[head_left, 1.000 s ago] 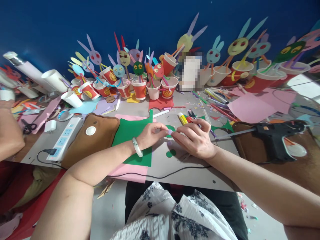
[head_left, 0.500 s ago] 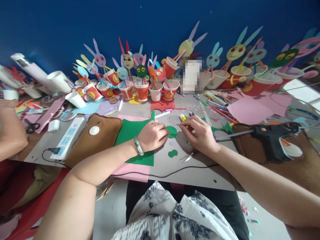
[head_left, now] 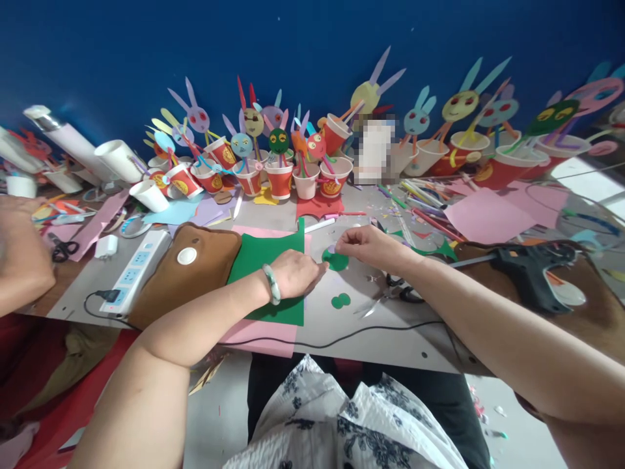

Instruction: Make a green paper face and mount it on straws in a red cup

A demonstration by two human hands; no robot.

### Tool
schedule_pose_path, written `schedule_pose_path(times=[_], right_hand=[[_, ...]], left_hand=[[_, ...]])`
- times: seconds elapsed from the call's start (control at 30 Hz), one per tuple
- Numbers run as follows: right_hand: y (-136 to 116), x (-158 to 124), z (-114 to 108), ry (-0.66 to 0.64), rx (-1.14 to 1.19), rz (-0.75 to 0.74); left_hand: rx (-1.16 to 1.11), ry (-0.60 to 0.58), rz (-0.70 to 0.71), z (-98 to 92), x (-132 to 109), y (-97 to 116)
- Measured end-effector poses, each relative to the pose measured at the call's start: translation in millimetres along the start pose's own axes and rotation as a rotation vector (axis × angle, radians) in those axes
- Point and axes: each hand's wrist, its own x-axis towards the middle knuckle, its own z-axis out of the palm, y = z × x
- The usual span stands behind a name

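Observation:
A green paper circle (head_left: 336,262) lies on the table in front of me. My left hand (head_left: 293,273), with a bangle at the wrist, rests partly over a green paper sheet (head_left: 254,257); its fingers are curled in and the tips meet the circle's left edge. Above the circle's upper edge, my right hand (head_left: 364,246) pinches a small pale purple paper piece (head_left: 332,249) between thumb and finger. Two small joined green discs (head_left: 340,301) lie nearer to me. Scissors (head_left: 385,294) are under my right forearm, partly hidden.
A black glue gun (head_left: 530,267) lies on a brown cushion at right. At left are another brown cushion (head_left: 195,267) and a power strip (head_left: 137,270). Paper cups with rabbit-faced figures (head_left: 279,170) line the back. Another person's arm (head_left: 24,254) is at far left; a black cord (head_left: 342,333) crosses the front.
My right hand has moved left to the green circle. The small purple piece that lay below the circle is now at my right fingertips. My left hand has shifted slightly towards me.

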Motion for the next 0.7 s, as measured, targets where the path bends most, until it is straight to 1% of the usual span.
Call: schedule_pose_path(times=[0.07,0.17,0.33,0.5,0.7], right_hand=[[1.9,2.3,2.8,0.004,-0.010,0.005],[7.6,5.1,7.9,-0.025,-0.029,0.018],[16.1,9.9,12.6,-0.048,-0.061,-0.005],[15.2,11.3,11.4,-0.045,-0.092,0.010],[16.7,12.6,12.2,-0.039,-0.066,-0.009]], left_hand=[[0.004,-0.020,0.005,-0.8,-0.2,0.0],[0.014,-0.042,0.018,-1.8,0.0,0.1],[0.017,-0.046,0.026,-2.0,0.9,-0.8],[0.007,-0.059,0.022,-5.1,0.6,-0.2],[-0.007,-0.068,0.009,-10.5,1.1,1.4]])
